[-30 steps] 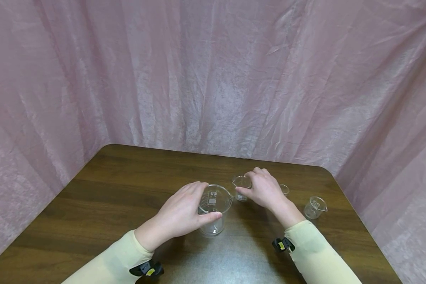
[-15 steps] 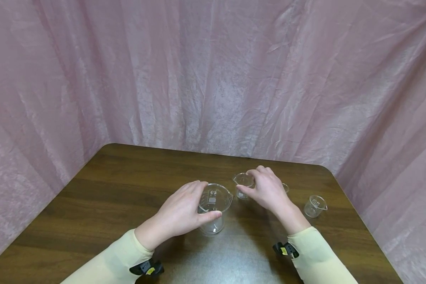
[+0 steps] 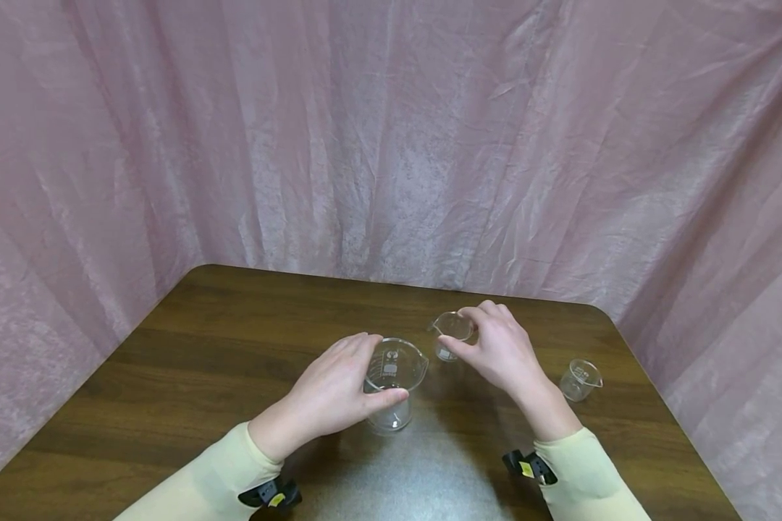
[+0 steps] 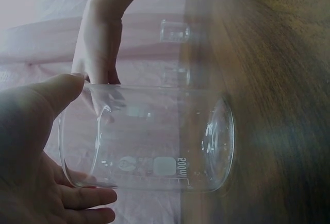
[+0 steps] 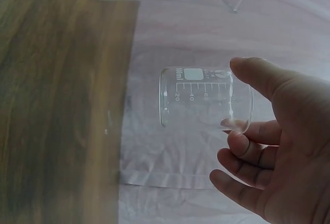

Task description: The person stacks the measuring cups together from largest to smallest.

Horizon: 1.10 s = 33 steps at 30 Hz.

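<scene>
A large clear glass beaker (image 3: 391, 398), marked 500ml in the left wrist view, stands upright on the wooden table. My left hand (image 3: 326, 387) grips it around the rim, thumb on the near side and fingers on the far side. To its right, my right hand (image 3: 495, 347) pinches a smaller glass beaker (image 5: 193, 100) by the rim between thumb and fingers. That beaker carries a 100ml mark and a white scale, and its base hangs clear of the tabletop. It looks see-through, with nothing visible inside.
Another small beaker (image 3: 578, 382) stands on the table (image 3: 234, 347) at the right. Two small beakers show in the left wrist view, one (image 4: 175, 31) farther from the large beaker than the other (image 4: 177, 75). A pink curtain (image 3: 391, 145) hangs behind the table's far edge.
My right hand has moved slightly up and right with the small beaker. The beaker rim that peeked out behind that hand is now hidden. My left hand stays put.
</scene>
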{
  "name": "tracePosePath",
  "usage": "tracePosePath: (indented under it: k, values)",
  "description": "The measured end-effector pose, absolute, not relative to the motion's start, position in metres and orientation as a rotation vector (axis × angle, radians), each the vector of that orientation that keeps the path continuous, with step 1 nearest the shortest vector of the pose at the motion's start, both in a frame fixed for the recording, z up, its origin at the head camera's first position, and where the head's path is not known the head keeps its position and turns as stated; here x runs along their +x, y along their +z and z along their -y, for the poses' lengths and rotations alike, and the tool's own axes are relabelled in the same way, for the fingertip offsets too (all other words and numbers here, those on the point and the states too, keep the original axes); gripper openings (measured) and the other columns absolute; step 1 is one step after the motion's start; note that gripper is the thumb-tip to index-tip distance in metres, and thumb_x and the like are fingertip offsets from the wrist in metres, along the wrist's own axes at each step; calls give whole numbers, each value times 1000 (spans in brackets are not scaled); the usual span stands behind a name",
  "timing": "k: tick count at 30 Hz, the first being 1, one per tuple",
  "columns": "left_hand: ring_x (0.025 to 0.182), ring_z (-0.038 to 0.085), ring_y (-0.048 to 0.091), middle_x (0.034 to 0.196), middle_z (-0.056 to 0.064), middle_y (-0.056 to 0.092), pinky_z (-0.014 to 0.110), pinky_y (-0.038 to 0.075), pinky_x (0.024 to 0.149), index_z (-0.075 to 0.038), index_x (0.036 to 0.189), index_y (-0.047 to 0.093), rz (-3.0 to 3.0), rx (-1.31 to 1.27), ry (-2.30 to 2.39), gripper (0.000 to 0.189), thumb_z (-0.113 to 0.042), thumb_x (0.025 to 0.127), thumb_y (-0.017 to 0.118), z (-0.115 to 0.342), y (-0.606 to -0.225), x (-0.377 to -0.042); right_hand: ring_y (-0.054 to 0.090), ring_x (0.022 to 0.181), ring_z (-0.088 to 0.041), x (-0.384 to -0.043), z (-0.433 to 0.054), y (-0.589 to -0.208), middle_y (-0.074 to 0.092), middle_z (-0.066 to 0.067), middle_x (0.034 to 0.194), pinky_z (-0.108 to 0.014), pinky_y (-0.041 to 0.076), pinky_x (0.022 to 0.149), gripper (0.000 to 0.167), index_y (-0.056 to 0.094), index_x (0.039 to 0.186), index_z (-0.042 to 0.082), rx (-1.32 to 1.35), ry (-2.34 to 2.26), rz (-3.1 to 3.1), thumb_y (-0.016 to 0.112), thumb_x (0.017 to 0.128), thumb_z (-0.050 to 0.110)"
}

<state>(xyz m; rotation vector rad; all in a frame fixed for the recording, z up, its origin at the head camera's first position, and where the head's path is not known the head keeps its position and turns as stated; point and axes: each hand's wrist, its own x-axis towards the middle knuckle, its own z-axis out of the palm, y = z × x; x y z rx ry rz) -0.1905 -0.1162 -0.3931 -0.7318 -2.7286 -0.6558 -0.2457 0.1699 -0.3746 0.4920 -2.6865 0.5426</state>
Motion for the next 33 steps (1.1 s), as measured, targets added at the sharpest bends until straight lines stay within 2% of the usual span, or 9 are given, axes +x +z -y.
tracePosePath:
  k: [12, 33]
  values:
    - [126, 30, 66, 128, 8, 71, 49, 52, 112, -4, 140, 65, 2722, -721, -657, 83, -67, 89, 85, 115, -392, -190, 56, 98, -25, -237, -171, -360, 60, -1, 97, -42, 49, 77, 52, 78, 124, 7, 517, 572, 2644, 89, 92, 46]
    - [134, 33, 63, 134, 11, 71, 50, 49, 117, -3, 143, 64, 2738, -697, -654, 87, -69, 89, 84, 114, -393, -189, 53, 94, -21, -218, -170, -338, 61, 0, 97, -42, 47, 77, 48, 78, 125, 9, 563, 631, 2574, 92, 91, 40]
